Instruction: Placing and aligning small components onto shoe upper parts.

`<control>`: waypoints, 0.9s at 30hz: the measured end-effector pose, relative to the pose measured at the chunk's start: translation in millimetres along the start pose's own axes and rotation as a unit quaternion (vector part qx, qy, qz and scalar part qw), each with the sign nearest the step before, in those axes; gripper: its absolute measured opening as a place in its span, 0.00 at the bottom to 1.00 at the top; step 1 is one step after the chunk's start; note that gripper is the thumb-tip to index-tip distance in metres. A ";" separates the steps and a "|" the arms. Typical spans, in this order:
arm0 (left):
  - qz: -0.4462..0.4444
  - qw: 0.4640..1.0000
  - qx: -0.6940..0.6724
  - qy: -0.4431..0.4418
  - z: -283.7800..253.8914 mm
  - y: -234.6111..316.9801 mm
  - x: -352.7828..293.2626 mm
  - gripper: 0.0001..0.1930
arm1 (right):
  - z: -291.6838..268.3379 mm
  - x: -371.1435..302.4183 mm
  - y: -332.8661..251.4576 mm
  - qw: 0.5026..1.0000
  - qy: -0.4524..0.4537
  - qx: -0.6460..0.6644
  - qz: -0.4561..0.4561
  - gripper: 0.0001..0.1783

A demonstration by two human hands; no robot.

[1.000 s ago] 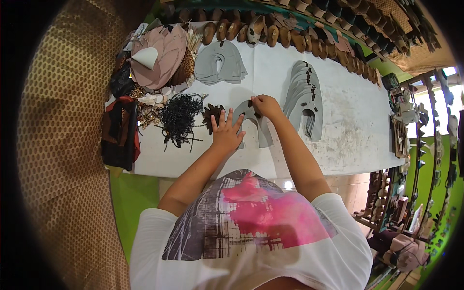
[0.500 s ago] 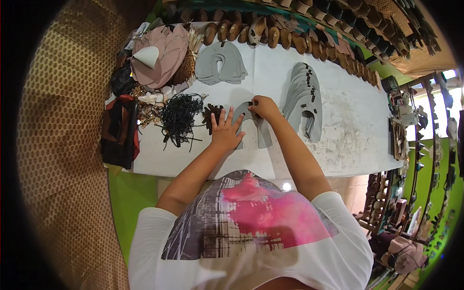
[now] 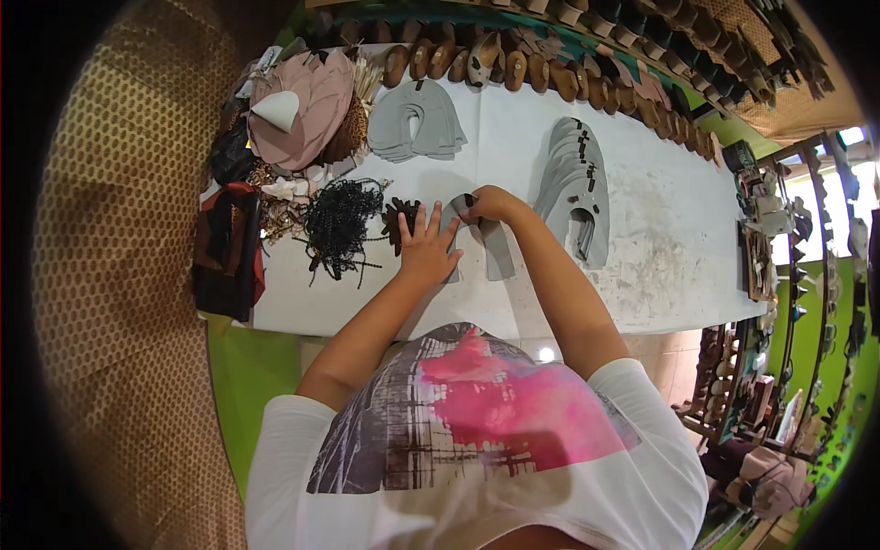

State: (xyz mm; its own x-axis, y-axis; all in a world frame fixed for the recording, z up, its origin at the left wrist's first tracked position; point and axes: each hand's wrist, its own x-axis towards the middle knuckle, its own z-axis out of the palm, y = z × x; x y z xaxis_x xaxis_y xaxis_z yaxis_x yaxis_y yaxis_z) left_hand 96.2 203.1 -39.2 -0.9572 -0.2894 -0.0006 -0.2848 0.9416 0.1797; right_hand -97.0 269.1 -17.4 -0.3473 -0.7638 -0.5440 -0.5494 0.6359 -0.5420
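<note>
Both hands unmoved on grey cut piece [image 3: 495,249]

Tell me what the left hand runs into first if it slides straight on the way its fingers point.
The left hand lies flat on a grey U-shaped cutout, fingers pointing up the white table. Straight on it would probably meet the small dark brown pieces at its fingertips first, then the stack of grey horseshoe-shaped cutouts farther along.

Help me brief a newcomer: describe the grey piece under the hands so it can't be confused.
On the white table, it is the lone horseshoe-shaped grey piece at the middle, pinned by both hands. Other grey cutouts lie in stacks; this one lies single.
</note>
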 end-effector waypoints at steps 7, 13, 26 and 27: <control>0.001 1.000 -0.001 0.003 -2.8 5.3 3.8 0.32 | 1.1 1.7 3.0 0.996 0.022 -0.048 0.078 0.22; -0.043 0.998 -0.035 -0.007 -6.6 -1.4 6.7 0.29 | 18.9 -28.8 1.3 0.945 0.322 0.007 0.049 0.20; -0.129 0.982 -0.127 0.053 -6.4 -3.0 60.7 0.07 | 38.3 -73.5 36.1 0.953 0.242 0.145 0.112 0.21; -0.142 0.982 -0.117 0.043 -8.5 -1.5 63.0 0.07 | 38.1 -74.7 35.5 0.953 0.247 0.126 0.119 0.21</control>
State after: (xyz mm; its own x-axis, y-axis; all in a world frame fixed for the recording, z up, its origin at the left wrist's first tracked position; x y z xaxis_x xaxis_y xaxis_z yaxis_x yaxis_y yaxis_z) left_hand 36.7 182.0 -31.2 -0.8301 -0.5576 -0.0026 -0.5106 0.7582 0.4055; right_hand -61.6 353.0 -20.4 -0.7888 -0.5138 -0.3374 -0.2319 0.7571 -0.6107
